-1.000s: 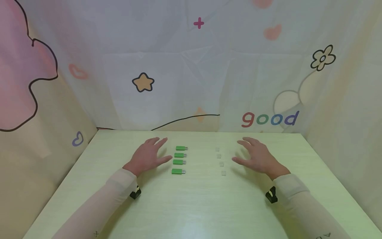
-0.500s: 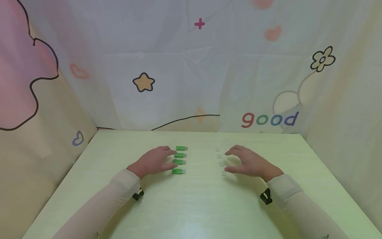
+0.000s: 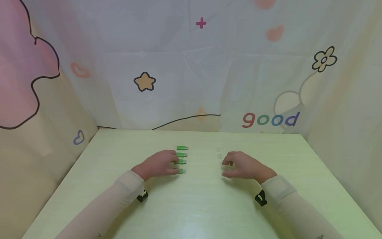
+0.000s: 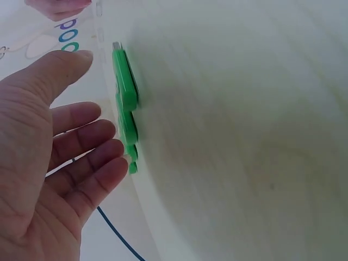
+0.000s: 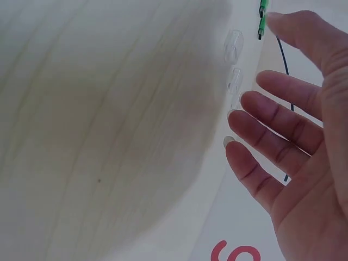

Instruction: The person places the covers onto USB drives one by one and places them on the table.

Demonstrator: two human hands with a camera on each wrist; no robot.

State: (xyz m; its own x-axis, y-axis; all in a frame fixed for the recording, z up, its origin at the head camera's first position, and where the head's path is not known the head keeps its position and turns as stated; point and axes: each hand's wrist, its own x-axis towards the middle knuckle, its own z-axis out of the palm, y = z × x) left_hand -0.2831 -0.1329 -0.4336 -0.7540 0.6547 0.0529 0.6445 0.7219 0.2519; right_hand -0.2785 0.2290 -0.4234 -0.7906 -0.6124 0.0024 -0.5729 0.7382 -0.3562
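Neither hand grips anything. The left hand (image 3: 158, 165), fingers relaxed, lies at the left ends of the near green sticks (image 3: 180, 159), four in a column on the table (image 3: 191, 205). The right hand (image 3: 242, 166), loosely curled, hovers over the near clear caps (image 3: 219, 152), right of the sticks.

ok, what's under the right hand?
Two clear caps lie uncovered beyond the right hand. Whatever sits beneath its curled fingers is hidden in the head view; the wrist view shows the fingers beside the caps, gripping nothing.
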